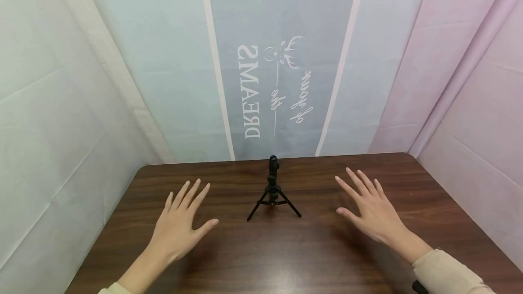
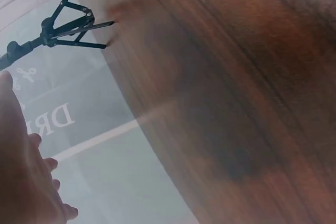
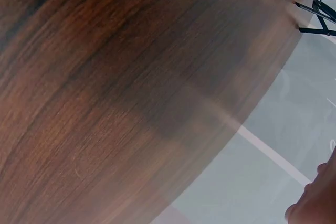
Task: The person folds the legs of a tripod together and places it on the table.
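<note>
A small black tripod (image 1: 273,189) stands upright on the table near its far edge, legs spread. To its left, my left hand (image 1: 177,226) is held with fingers spread and thumb out, touching nothing. On the other side my right hand (image 1: 372,212) is likewise spread, apart from the tripod. The left wrist view has the tripod (image 2: 68,30) at upper left and part of the left hand (image 2: 26,171) below it. In the right wrist view only some legs of the tripod (image 3: 320,14) show, with a bit of the right hand (image 3: 317,198) at the lower right corner.
The dark wood-grain table (image 1: 278,257) has rounded far corners. Behind it hangs a blue-grey curtain (image 1: 286,12) with mirrored lettering. Pale fabric walls, left (image 1: 61,103) and right (image 1: 482,117), close in the sides. A dark object (image 1: 419,287) shows beneath the right sleeve.
</note>
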Action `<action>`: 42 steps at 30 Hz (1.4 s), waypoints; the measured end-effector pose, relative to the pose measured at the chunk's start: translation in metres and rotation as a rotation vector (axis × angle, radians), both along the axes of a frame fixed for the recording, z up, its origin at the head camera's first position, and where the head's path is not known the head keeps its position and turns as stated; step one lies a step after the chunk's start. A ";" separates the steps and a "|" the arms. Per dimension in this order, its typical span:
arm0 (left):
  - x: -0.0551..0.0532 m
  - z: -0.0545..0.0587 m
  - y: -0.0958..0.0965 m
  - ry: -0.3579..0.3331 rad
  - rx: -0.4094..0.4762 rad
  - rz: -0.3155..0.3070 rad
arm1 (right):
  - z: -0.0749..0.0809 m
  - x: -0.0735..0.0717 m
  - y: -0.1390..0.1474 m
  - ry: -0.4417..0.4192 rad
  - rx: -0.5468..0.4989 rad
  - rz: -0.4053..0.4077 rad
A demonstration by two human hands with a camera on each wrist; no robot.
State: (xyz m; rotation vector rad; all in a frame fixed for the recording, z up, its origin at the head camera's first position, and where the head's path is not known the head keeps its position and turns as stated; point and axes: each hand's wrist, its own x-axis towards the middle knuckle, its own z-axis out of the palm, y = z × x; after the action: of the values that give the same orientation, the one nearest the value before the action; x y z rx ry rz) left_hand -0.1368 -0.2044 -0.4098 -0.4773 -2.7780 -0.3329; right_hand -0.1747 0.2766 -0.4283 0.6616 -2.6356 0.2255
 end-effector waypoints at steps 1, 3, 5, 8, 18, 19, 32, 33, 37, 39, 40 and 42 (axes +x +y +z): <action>-0.001 0.001 0.001 -0.002 0.003 -0.009 | 0.001 0.000 -0.001 0.001 -0.003 0.010; -0.002 0.005 0.004 -0.005 0.003 -0.027 | 0.002 0.000 -0.003 0.002 -0.008 0.030; -0.004 0.008 0.006 -0.013 0.012 -0.043 | 0.003 -0.001 -0.004 0.008 -0.010 0.046; -0.005 0.013 0.011 -0.028 0.016 -0.064 | 0.004 -0.002 -0.007 0.014 -0.016 0.070; -0.017 0.026 0.028 -0.068 0.037 -0.109 | 0.004 -0.005 -0.012 0.012 -0.020 0.138; -0.018 0.027 0.029 -0.069 0.042 -0.110 | 0.004 -0.006 -0.013 0.011 -0.017 0.141; -0.036 0.034 0.043 -0.112 0.151 -0.188 | 0.004 -0.007 -0.022 -0.016 -0.010 0.187; -0.038 0.035 0.044 -0.122 0.165 -0.194 | 0.004 -0.007 -0.023 -0.025 -0.011 0.193; -0.042 0.037 0.048 -0.147 0.218 -0.215 | 0.003 -0.006 -0.026 -0.053 -0.010 0.218; -0.044 0.037 0.051 -0.157 0.243 -0.225 | 0.003 -0.006 -0.028 -0.062 -0.012 0.232; -0.046 0.037 0.052 -0.161 0.254 -0.229 | 0.002 -0.007 -0.029 -0.062 -0.012 0.238; -0.048 0.037 0.054 -0.168 0.270 -0.238 | 0.001 -0.007 -0.030 -0.065 -0.015 0.248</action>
State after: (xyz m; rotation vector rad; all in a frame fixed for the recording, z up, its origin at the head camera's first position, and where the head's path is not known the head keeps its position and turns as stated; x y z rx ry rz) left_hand -0.1845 -0.1506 -0.3730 -0.7426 -2.7765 -0.8248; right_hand -0.1813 0.2465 -0.4270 0.9917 -2.6062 0.3427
